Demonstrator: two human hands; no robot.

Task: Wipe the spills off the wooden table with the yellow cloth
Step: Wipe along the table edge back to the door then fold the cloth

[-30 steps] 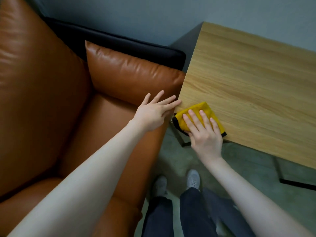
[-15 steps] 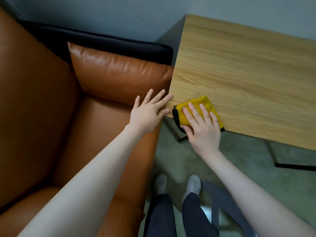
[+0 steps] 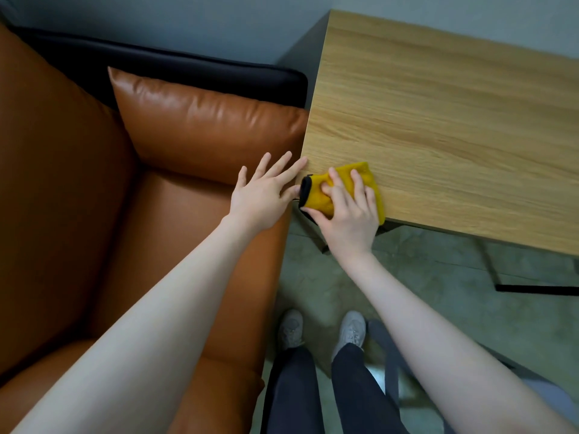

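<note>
One folded yellow cloth [image 3: 344, 195], plush with a black-bound edge, sits on the near left corner of the wooden tabletop [image 3: 438, 120], partly overhanging it. The right hand [image 3: 347, 214] bunches it, fingers curled over the top and thumb under the edge, probably to gather whatever was swept to the corner. The left hand [image 3: 263, 192] lies flat with fingers spread, tips at the tabletop's edge, likely steadying. No spill is visible on the smooth wood grain. A glossy tan leather sofa [image 3: 188, 126] adjoins.
</note>
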